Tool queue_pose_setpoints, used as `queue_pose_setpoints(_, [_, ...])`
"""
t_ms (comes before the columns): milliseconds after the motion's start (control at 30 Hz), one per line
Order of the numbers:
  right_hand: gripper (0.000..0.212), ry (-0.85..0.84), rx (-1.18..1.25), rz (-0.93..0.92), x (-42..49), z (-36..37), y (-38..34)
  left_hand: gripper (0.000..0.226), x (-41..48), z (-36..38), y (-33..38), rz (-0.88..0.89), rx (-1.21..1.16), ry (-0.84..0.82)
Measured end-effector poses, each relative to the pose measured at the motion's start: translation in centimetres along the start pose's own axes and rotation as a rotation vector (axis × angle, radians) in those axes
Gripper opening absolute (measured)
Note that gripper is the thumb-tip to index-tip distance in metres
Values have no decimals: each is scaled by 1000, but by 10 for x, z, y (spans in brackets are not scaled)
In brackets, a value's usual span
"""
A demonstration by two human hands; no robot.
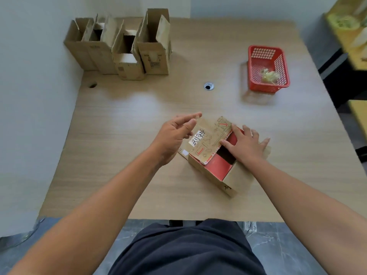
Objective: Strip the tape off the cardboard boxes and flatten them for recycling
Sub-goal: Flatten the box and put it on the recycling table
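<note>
**Open box under both hands**

The box [213,155] lies on the surface [123,135], partly under the right hand [245,143]. That hand rests flat on the box's red inner flap, fingers [237,130] spread apart, gripping nothing. The left hand [174,133] hovers just left of the printed flap; its fingers are loosely apart, possibly pinching a scrap of tape. Beyond the fingers stand more boxes [119,44] and a basket [268,68].

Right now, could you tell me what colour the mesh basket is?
Red, clearest in the head view: the mesh basket at the table's far right.
</note>
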State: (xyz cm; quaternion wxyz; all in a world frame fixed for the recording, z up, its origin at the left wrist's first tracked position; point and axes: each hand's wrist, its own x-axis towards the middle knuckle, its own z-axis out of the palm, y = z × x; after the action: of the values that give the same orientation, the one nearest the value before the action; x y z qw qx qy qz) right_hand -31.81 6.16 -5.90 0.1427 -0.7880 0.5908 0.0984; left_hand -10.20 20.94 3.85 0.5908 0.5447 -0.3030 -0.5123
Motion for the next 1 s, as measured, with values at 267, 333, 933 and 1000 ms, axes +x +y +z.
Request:
queue_pose_setpoints(267, [90,3,49,93,46,-32,99,17,138,106,0,-41,135,-20])
queue_pose_setpoints(333, [92,8,34,106,60,-40,124,23,167,130,0,-18,139,-58])
queue_pose_setpoints(933, [102,64,80,-1,164,-56,220,5,432,263,-62,101,495,58])
queue_pose_setpoints(1000, [101,62,78,-5,164,-56,220,8,446,264,-75,136,744,50])
